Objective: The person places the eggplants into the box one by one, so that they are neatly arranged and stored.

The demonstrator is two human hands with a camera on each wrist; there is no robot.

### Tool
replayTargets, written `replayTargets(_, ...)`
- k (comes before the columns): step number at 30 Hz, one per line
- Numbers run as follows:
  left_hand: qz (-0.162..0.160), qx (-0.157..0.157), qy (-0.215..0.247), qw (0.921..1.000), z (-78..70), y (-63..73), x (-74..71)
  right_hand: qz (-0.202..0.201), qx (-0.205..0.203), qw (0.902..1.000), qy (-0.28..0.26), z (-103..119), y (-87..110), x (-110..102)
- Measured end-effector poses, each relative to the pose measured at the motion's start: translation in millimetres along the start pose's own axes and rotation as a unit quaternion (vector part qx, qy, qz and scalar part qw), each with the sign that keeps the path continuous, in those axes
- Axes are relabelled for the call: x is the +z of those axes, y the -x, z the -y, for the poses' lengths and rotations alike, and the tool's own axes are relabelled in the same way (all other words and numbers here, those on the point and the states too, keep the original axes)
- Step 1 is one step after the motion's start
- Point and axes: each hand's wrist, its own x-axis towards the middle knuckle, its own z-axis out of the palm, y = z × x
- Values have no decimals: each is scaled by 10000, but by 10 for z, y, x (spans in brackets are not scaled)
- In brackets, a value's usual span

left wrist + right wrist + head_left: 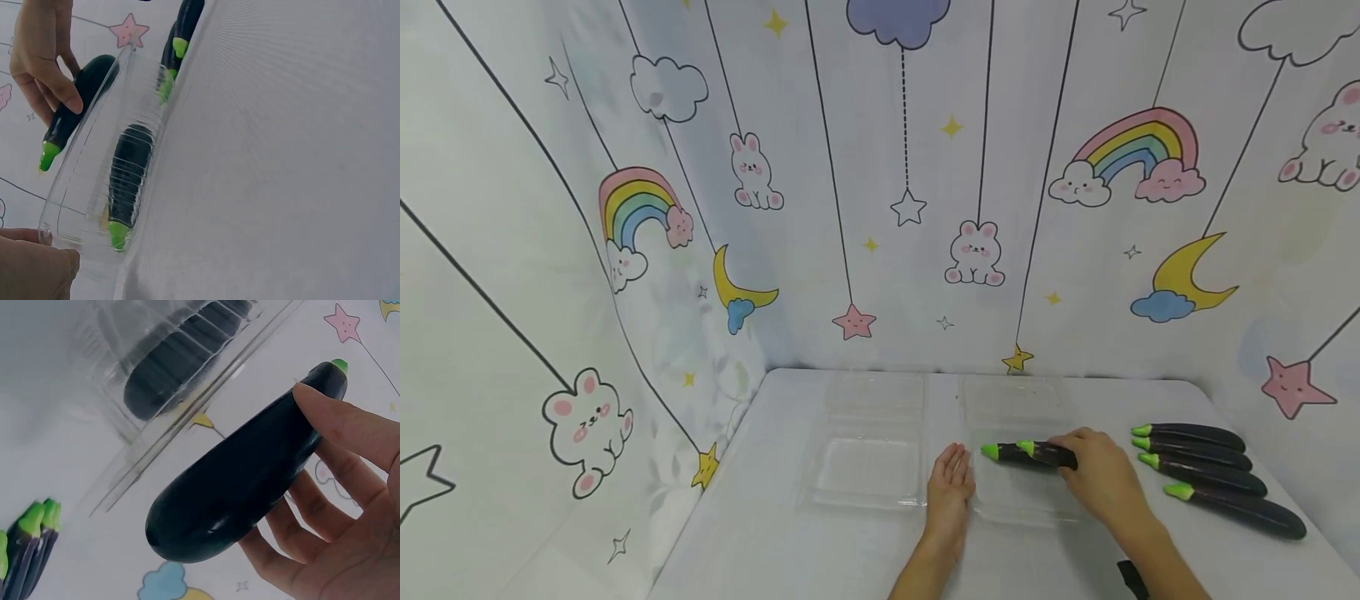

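My right hand point(1097, 471) grips a dark eggplant point(231, 475) with a green stem, thumb on one side and fingers on the other, above a clear plastic box point(1026, 510). Inside that box lies another eggplant point(131, 175), partly covered by the held one in the head view. My left hand point(951, 492) touches the box's left edge, its fingers fairly straight in the head view. In the left wrist view that hand point(37, 265) is at the box's corner, partly cut off by the frame.
Several eggplants point(1206, 475) lie side by side on the table's right. A second clear box point(868, 471) stands open on the left. Both boxes have their clear lids folded back toward the patterned curtain point(895, 275) behind the white table point(737, 533).
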Motion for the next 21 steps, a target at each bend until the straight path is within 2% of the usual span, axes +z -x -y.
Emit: replayTargets(21, 82, 71, 87, 9999, -27, 12, 11, -4, -228, 9997, -119, 144, -119, 181)
